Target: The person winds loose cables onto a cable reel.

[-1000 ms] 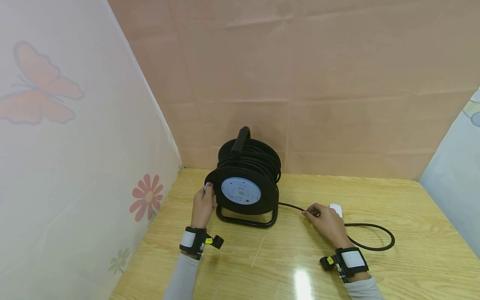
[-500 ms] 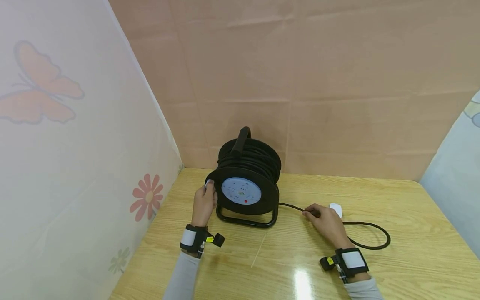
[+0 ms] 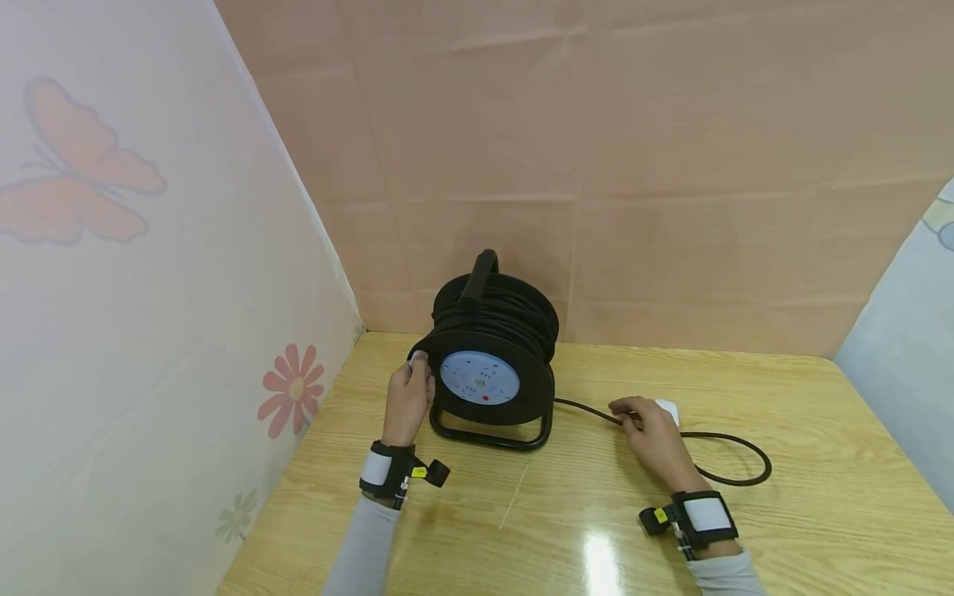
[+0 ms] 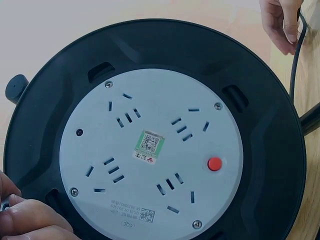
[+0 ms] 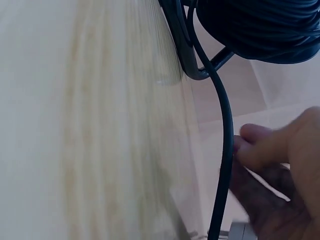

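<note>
A black cable reel (image 3: 484, 339) stands on its tube frame, with a pale round socket panel (image 4: 150, 155) and a red button (image 4: 215, 163) on its front disc. At the disc's left edge my left hand (image 3: 407, 406) pinches a small crank knob (image 3: 418, 356). To the right of the reel, my right hand (image 3: 656, 443) is beside the black cable (image 5: 226, 130) that runs from the drum. Its thumb and fingertips come right up to the cable in the right wrist view, the fingers loosely spread. More cable is wound on the drum.
A white plug-like block (image 3: 669, 409) lies just behind the right hand, partly hidden. The cable's loose loop (image 3: 768, 468) lies right of that hand on the wooden table (image 3: 820, 414). A brown backdrop (image 3: 671, 207) rises behind, and a patterned sheet (image 3: 186, 290) on the left.
The left hand has moved up slightly with the knob, turning the disc a little clockwise. The right fingers have loosened from the cable, and the loose loop has drawn in to the left.
</note>
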